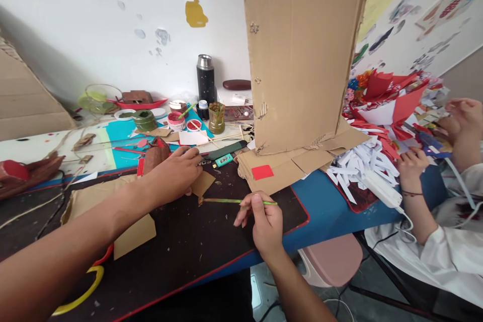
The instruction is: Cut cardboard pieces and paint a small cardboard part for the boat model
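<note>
My right hand [264,219] pinches a thin green paintbrush [222,200] that lies level over the black mat [196,246], its tip pointing left toward a small brown cardboard piece [203,183]. My left hand [177,171] rests with curled fingers on that cardboard piece, pressing it to the mat. A larger folded cardboard sheet [134,235] lies under my left forearm.
A tall upright cardboard panel [302,50] stands behind on flat cardboard with a red square [262,172]. Paint jars [176,119], a glass of brushes [216,116] and a black flask [206,78] sit at the back. Another person's hands [413,166] work among red and white paper strips [362,158] at right.
</note>
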`<act>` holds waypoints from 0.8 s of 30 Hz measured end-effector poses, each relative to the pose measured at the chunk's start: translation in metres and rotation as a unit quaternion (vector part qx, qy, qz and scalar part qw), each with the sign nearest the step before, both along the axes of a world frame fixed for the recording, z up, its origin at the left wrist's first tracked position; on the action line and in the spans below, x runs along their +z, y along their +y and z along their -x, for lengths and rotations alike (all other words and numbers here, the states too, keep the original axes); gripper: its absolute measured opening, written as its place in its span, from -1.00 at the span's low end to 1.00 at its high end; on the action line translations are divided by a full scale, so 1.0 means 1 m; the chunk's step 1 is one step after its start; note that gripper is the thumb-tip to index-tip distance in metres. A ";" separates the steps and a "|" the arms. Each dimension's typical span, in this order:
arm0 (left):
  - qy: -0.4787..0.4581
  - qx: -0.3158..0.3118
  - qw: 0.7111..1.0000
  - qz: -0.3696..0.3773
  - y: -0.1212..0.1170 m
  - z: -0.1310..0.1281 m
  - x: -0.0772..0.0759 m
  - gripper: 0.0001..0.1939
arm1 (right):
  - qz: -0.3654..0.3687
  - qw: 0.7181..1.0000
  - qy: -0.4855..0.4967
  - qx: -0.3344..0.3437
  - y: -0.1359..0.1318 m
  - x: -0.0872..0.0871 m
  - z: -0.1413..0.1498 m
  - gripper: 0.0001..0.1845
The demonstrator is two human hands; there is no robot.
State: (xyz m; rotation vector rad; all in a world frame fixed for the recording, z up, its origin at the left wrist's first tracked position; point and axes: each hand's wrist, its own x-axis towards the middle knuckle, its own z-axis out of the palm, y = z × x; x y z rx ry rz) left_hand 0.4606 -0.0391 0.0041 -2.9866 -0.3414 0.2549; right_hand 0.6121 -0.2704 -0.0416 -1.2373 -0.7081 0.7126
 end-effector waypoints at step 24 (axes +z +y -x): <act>-0.055 0.017 0.998 -0.010 0.002 0.000 0.004 -0.54 | 0.012 0.999 0.045 -0.007 -0.005 0.004 -0.001 -0.32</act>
